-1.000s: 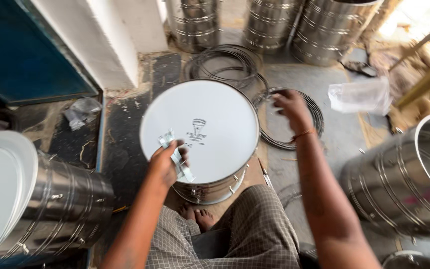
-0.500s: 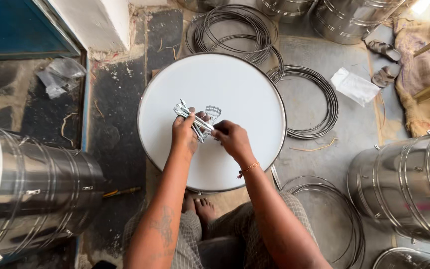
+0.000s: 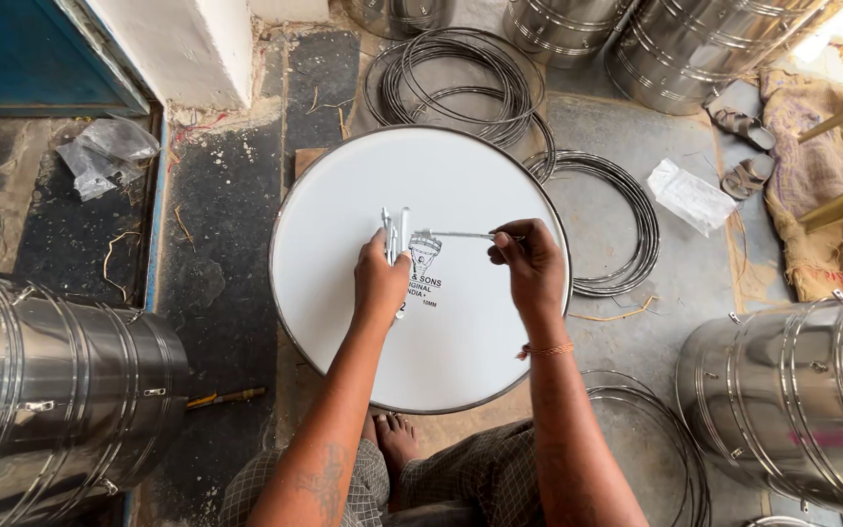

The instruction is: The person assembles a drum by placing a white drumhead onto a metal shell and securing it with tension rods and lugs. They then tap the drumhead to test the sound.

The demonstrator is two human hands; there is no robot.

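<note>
A steel drum with a white drumhead (image 3: pixel 461 332) stands upright between my knees, seen from above. My left hand (image 3: pixel 381 283) hovers over the middle of the head and grips a bundle of several metal rods (image 3: pixel 394 230) that stick up past the fingers. My right hand (image 3: pixel 529 262) is over the right half of the head, pinching one end of a single metal rod (image 3: pixel 456 234) that lies level and points left toward the bundle.
Coils of metal hoops (image 3: pixel 461 83) lie beyond the drum and to its right (image 3: pixel 617 229). Steel drum shells stand at left (image 3: pixel 60 390), right (image 3: pixel 802 390) and at the back (image 3: pixel 695 44). Sandals (image 3: pixel 745 146), a plastic bag (image 3: pixel 104 151) and a screwdriver (image 3: pixel 226 397) lie on the floor.
A second ago my right hand reached out past the drum's far right rim; it came back to the bundle and now draws one rod out to the right. The view shifted down.
</note>
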